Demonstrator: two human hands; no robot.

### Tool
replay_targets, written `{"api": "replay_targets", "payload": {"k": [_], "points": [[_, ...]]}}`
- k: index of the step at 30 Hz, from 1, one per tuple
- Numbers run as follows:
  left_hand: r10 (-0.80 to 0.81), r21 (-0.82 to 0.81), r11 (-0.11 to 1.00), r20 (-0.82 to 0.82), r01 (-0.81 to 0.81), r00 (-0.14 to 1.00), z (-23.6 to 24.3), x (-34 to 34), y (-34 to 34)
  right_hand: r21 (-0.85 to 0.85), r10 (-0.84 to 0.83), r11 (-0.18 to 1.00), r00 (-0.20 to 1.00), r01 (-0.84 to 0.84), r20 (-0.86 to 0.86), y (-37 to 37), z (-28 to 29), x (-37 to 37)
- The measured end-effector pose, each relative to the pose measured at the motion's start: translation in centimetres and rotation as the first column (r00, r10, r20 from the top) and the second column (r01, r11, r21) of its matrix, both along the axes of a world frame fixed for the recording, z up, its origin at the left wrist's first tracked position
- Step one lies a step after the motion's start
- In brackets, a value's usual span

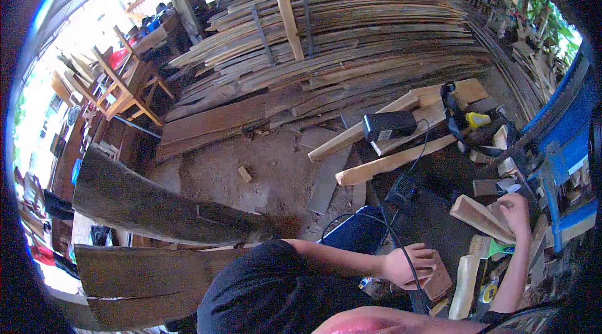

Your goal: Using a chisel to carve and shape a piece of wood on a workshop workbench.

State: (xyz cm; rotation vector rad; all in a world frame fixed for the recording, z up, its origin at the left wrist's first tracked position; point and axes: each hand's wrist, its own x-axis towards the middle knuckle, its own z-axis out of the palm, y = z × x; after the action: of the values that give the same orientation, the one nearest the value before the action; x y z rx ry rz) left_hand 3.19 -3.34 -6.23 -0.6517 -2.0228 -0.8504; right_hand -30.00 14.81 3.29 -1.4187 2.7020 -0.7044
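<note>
My left hand [409,266] lies on a reddish-brown wooden block [440,280], its fingers curled over the upper side. A black cable [401,243] runs across that hand. Farther right, my right hand [515,213] is raised, fingers bent against the right side of a pale, thick piece of wood [478,216]; its fingertips are partly hidden. Between my forearms are a pale wood strip [464,285], a yellow tape measure [489,291] and a green-handled thing [500,248], which may be a brush.
Long planks [351,26] are stacked at the back. Ahead lie cut boards [392,161] with a black box [389,127] and a yellow-and-black tool [478,120]. A blue metal frame [555,158] stands right, dark slabs [157,199] and a wooden chair [119,95] left.
</note>
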Motion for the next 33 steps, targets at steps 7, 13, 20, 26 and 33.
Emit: {"api": "replay_targets", "payload": {"k": [7,13,20,26,33], "points": [[0.025,0.006,1.000,-0.010,-0.025,1.000,0.5,0.4,0.1,0.046,0.054,0.997,0.999,-0.054,0.005,-2.3,2.2,2.5],[0.048,-0.047,0.998,0.040,-0.047,0.998,0.6,0.6,-0.1,0.116,0.122,0.986,0.992,-0.117,-0.037,-1.6,1.0,0.3],[0.052,-0.022,0.998,0.004,-0.052,0.999,0.7,0.1,-0.1,0.002,0.058,0.998,0.933,-0.062,-0.356,2.0,2.3,-0.2],[0.057,-0.055,0.997,0.069,-0.054,0.996,0.4,1.1,0.1,-0.001,-0.171,0.979,0.828,0.202,-0.535,6.8,4.3,0.9],[0.036,-0.102,0.995,0.143,-0.022,0.989,-0.2,0.7,-0.1,-0.013,-0.220,0.928,0.521,0.372,-0.825,11.1,2.3,4.2]]}}
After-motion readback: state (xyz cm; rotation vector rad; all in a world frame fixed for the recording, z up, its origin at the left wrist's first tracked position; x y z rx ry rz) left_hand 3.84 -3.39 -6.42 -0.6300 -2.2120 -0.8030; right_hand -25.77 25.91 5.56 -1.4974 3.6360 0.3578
